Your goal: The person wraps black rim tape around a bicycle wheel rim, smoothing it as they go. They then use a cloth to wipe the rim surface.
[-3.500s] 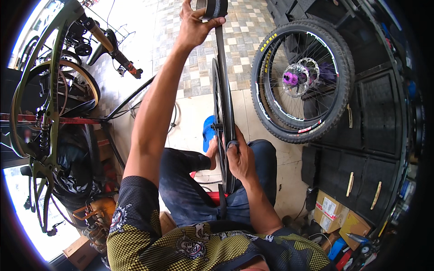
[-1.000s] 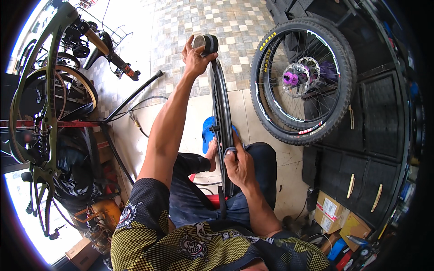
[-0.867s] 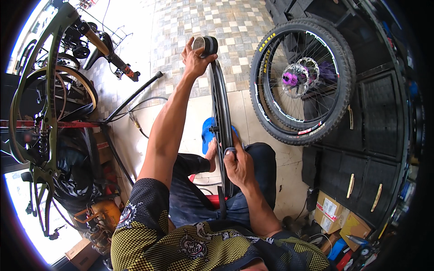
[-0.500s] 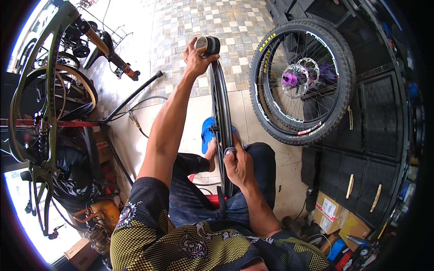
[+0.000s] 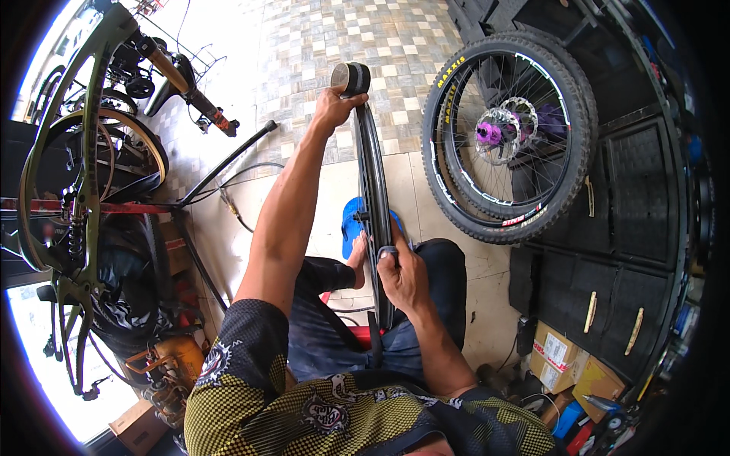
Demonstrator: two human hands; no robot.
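Note:
A black bicycle wheel rim (image 5: 372,163) stands edge-on between my legs, its far end pointing away from me. At that far end my left hand (image 5: 335,109) is closed on a roll of dark tape (image 5: 356,79), its thumb lying across the rim; the other fingers are partly hidden behind the roll. My right hand (image 5: 404,280) grips the near part of the rim from the right side, thumb on top. A small greyish band shows by that thumb; I cannot tell what it is. A dark strip (image 5: 374,340) hangs at the rim's near end.
Two wheels with knobby tyres (image 5: 517,228) lean against black cabinets (image 5: 639,182) on the right. A green bike frame (image 5: 90,152) hangs at left beside a stand leg (image 5: 228,163). Cardboard boxes (image 5: 555,353) sit lower right. A blue slipper (image 5: 351,228) is under my foot.
My left fingers have slid down off the outer side of the tape roll, leaving more of the roll showing. The right hand keeps its grip; the rim has hardly moved.

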